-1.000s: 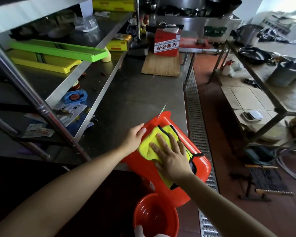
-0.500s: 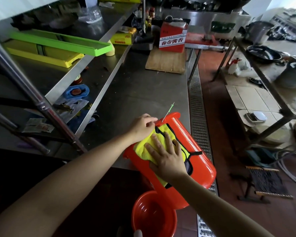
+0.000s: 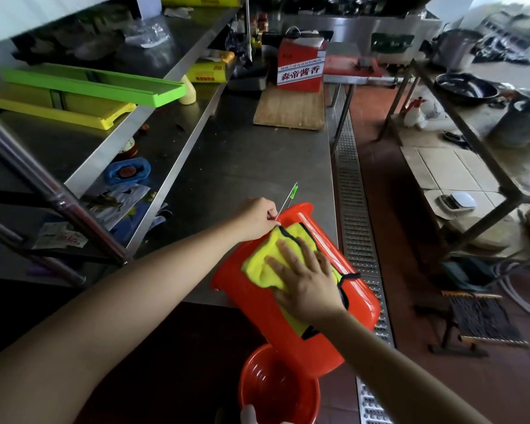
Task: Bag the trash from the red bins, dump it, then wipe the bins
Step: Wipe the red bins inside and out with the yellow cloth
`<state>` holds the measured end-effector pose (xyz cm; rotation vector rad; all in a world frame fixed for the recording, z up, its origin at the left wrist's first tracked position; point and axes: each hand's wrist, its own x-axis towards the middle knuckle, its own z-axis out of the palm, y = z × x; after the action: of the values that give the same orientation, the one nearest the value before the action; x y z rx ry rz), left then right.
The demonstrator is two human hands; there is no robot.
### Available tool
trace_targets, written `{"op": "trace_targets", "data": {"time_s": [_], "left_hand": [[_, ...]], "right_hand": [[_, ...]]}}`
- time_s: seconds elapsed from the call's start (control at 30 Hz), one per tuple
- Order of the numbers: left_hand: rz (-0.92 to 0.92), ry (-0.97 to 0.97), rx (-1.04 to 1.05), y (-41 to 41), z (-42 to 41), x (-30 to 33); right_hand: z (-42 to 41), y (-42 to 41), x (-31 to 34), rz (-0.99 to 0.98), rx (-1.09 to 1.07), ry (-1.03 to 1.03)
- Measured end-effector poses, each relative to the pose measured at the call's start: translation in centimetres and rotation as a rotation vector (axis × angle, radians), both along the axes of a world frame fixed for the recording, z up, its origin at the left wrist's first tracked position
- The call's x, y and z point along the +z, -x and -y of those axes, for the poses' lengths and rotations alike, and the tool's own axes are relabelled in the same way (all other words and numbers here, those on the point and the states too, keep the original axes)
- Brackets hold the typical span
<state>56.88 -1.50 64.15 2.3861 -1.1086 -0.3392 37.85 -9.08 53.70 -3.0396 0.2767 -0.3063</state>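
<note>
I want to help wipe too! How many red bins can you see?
2. One red bin lies on its side at the steel counter's edge, under the yellow cloth. The other red bin stands open on the floor below. More may be out of view.

right hand (image 3: 306,280) slid yellow cloth (image 3: 263,264) up red bin (image 3: 288,325), left hand (image 3: 256,217) now curled at its far end

Glossy plastic red bin (image 3: 315,344), fuzzy yellow cloth (image 3: 262,264), brushed-metal counter (image 3: 242,154), wooden board (image 3: 289,110).
</note>
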Motion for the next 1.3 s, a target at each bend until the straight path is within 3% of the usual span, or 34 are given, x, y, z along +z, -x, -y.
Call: {"op": "trace_targets", "data": {"time_s": [0.1, 0.27, 0.33, 0.43, 0.53, 0.67, 0.77, 0.87, 0.97, 1.0, 1.1, 1.23, 1.3], "left_hand": [[-0.005, -0.005, 0.003, 0.1, 0.1, 0.0], [-0.036, -0.023, 0.009, 0.2, -0.5, 0.1], [-0.035, -0.028, 0.012, 0.1, -0.6, 0.0], [-0.030, -0.028, 0.011, 0.0, -0.8, -0.1], [-0.011, -0.051, 0.022, 0.3, -0.4, -0.1], [-0.013, -0.094, 0.008, 0.5, 0.1, 0.2], [-0.025, -0.111, 0.005, 0.1, 0.1, 0.2], [-0.031, -0.115, 0.011, 0.0, 0.1, 0.1], [-0.035, -0.117, 0.007, 0.2, 0.4, 0.0], [-0.033, -0.120, 0.007, 0.2, 0.5, -0.1], [-0.017, -0.111, 0.015, 0.0, 0.6, -0.3], [0.029, -0.122, -0.009, 0.5, 1.0, -0.2], [0.036, -0.131, -0.031, 0.5, 1.1, -0.2]], "right_hand": [[3.4, -0.2, 1.0, -0.022, -0.102, -0.141], [7.6, -2.2, 2.4, -0.106, -0.281, -0.555], [6.0, -2.2, 2.3, -0.110, -0.272, -0.465], [0.2, -0.6, 0.8, -0.077, -0.187, -0.164], [-6.5, 0.5, -1.4, -0.063, 0.014, 0.082], [-8.6, 0.0, -2.1, -0.103, 0.111, 0.119], [-3.7, 0.8, -0.6, -0.059, 0.031, -0.030], [4.2, 1.8, 1.0, -0.060, -0.118, -0.330], [7.0, 2.3, 1.5, -0.067, -0.231, -0.616], [6.1, 2.3, 1.3, -0.076, -0.288, -0.584], [-0.3, 2.5, -0.1, -0.043, -0.357, -0.242], [-10.4, 2.4, -3.0, -0.087, -0.057, 0.094], [-10.8, 2.3, -3.3, -0.132, -0.021, 0.147]]}}
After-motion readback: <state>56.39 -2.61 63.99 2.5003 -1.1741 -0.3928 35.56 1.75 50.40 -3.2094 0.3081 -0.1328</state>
